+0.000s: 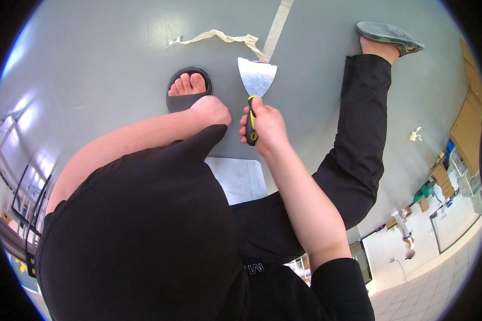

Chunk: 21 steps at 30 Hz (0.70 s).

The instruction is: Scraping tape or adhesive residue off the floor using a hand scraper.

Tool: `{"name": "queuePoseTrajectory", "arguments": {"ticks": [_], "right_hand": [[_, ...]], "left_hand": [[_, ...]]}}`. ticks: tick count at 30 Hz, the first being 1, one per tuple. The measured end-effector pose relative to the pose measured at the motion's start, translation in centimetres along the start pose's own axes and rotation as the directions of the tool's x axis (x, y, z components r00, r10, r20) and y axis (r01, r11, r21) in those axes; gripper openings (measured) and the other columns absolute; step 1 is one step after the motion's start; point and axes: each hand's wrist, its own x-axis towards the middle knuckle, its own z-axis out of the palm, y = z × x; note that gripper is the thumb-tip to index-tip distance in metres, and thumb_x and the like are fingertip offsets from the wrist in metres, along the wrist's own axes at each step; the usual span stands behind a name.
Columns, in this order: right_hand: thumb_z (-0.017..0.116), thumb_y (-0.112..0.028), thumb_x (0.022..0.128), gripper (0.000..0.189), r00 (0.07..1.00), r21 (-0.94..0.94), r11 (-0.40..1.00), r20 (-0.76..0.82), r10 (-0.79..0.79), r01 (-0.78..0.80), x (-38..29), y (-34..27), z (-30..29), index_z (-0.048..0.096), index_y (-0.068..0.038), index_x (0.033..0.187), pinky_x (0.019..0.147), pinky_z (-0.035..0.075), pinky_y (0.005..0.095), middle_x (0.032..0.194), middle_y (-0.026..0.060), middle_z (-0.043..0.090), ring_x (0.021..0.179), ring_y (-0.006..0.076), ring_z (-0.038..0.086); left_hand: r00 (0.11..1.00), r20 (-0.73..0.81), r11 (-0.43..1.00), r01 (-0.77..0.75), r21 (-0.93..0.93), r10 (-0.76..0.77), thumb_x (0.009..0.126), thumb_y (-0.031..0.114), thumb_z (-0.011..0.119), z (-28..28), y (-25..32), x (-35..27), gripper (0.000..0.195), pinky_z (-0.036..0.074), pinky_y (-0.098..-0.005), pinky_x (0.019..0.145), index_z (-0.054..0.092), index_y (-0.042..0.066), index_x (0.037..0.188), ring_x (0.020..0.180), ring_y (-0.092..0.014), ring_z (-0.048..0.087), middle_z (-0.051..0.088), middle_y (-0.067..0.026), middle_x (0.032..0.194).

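My right hand (270,128) grips the black and yellow handle of a putty knife (258,76). Its wide metal blade touches the grey floor (305,72) at the near end of a straight strip of masking tape (278,30). From that same spot a loose, crumpled length of peeled tape (225,37) trails off to the left. My left hand (213,111) is bent down beside the black slide sandal (180,102) on my left foot; its fingers are hidden from view.
Below my hands lies a white panel with rounded corners (241,180), partly covered by my clothes. A tape scrap (415,134) lies at the right. Farther off are cardboard boxes (466,128), clear bins, metal frames at the left and a person (403,230).
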Motion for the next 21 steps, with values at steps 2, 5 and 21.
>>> {"name": "queuePoseTrajectory", "arguments": {"ticks": [2, 5, 21], "right_hand": [[0.042, -0.04, 0.099, 0.038, 1.0, 0.001, 1.0, 0.005, -0.013, 0.013, 0.2, 0.4, -0.3, 0.05, -0.003, 0.094, 0.042, 0.045, 0.0338, 0.067, 0.0071, 0.054, 0.05, 0.0182, 0.054], [0.041, -0.04, 0.099, 0.038, 1.0, -0.007, 1.0, 0.003, -0.02, 0.02, -0.3, 1.6, 0.6, 0.049, -0.003, 0.094, 0.042, 0.045, 0.0339, 0.068, 0.0071, 0.054, 0.051, 0.0181, 0.053], [0.042, -0.038, 0.099, 0.036, 0.99, -0.041, 0.994, 0.102, 0.102, -0.098, -0.6, 2.5, 1.7, 0.049, -0.003, 0.093, 0.04, 0.045, 0.0346, 0.067, 0.0074, 0.054, 0.05, 0.0187, 0.053]], "left_hand": [[1.0, 0.019, 1.0, -0.01, 0.003, 0.01, 0.075, 0.025, 0.062, -0.2, 0.1, 0.2, 0.017, 0.053, -0.0399, 0.073, 0.073, 0.013, 0.079, 0.083, -0.028, 0.068, 0.069, -0.0104, 0.079], [1.0, 0.015, 1.0, 0.005, -0.011, -0.005, 0.074, 0.025, 0.063, -0.1, 0.2, 0.3, 0.016, 0.053, -0.0395, 0.073, 0.074, 0.013, 0.079, 0.082, -0.028, 0.068, 0.069, -0.0096, 0.078], [0.995, 0.022, 0.985, 0.096, -0.142, -0.094, 0.074, 0.024, 0.065, -0.3, 0.0, 0.2, 0.015, 0.052, -0.0393, 0.073, 0.074, 0.014, 0.079, 0.084, -0.026, 0.068, 0.07, -0.0087, 0.081]]}}
